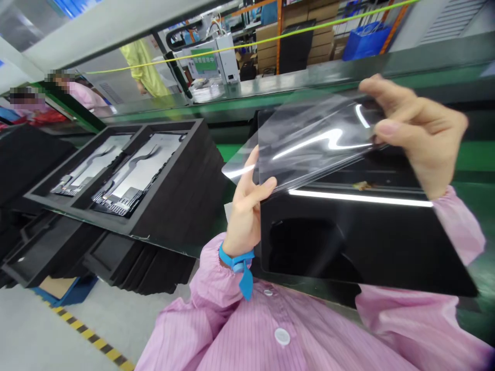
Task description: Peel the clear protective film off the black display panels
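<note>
A transparent plastic film [305, 147] is stretched between my hands, curled and glossy with reflections. My left hand [247, 206], with a blue band [236, 262] at its wrist, pinches the film's lower left part between thumb and fingers. On the upper right, my right hand [429, 121] grips the film's other end between thumb and fingertips. Below the film lies a large glossy black panel [359, 247], which looks like a screen; a bright strip of light reflects across it. A small yellowish spot or reflection [363, 185] shows near its middle. The film covers part of the panel's far side.
Left of the panel, a black foam tray [197, 149] holds two silver display modules [141, 165] with ribbon cables. More black foam trays [119, 257] are stacked below the bench edge. Beyond a green-edged ledge [240, 98] are shelves with boxes [266, 49]. Other people [83, 95] are at far left.
</note>
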Demonstrator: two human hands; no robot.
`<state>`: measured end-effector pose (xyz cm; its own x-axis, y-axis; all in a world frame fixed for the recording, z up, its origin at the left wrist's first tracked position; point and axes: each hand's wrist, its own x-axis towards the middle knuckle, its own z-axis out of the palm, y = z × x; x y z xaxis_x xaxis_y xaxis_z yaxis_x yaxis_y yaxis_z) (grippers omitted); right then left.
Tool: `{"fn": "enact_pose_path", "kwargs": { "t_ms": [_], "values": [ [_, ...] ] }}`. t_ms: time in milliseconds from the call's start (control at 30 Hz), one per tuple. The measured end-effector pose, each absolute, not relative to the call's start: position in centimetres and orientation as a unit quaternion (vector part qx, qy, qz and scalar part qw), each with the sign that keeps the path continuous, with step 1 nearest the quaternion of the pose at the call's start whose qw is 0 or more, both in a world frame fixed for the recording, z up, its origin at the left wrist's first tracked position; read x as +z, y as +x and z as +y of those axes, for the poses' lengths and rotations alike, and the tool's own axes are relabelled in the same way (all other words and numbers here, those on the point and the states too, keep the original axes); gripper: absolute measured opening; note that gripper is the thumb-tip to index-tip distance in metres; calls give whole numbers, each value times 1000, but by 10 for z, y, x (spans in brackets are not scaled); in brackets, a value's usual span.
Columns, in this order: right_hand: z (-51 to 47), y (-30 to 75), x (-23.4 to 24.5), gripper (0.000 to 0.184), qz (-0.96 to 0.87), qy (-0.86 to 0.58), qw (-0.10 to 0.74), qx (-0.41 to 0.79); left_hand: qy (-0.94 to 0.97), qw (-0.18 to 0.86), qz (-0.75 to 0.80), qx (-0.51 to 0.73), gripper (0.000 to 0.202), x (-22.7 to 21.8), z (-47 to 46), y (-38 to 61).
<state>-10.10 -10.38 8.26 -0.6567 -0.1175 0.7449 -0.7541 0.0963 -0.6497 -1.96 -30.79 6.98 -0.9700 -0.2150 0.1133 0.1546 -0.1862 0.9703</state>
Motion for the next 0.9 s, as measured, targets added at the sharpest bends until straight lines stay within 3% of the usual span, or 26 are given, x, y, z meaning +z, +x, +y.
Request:
{"fn": "enact_pose_path", "kwargs": {
  "t_ms": [100,167,233,333,433,567,700,900],
  "values": [
    [-87,-119,72,7,-759,254,254,542,25,116,-607,-786,56,54,-319,-33],
    [-67,-136,55,18,-838,188,216,465,43,143,-600,-786,62,40,-328,-47],
    [-46,-154,31,21,-916,116,127,362,34,155,-578,-800,72,24,-334,-60],
    [-24,-169,-14,13,-957,71,41,277,13,94,-563,-821,84,-3,-339,-71],
    [-20,-172,-53,11,-973,71,-6,221,44,14,-593,-804,84,-36,-338,-68],
    [-27,-171,-82,23,-982,68,-6,175,86,-30,-627,-774,74,-75,-331,-52],
    [-34,-170,-90,22,-982,61,16,179,106,-43,-650,-751,68,-97,-324,-46],
    [-23,-167,-56,37,-931,61,95,346,79,-11,-700,-709,63,-96,-324,-48]
  ]
}}
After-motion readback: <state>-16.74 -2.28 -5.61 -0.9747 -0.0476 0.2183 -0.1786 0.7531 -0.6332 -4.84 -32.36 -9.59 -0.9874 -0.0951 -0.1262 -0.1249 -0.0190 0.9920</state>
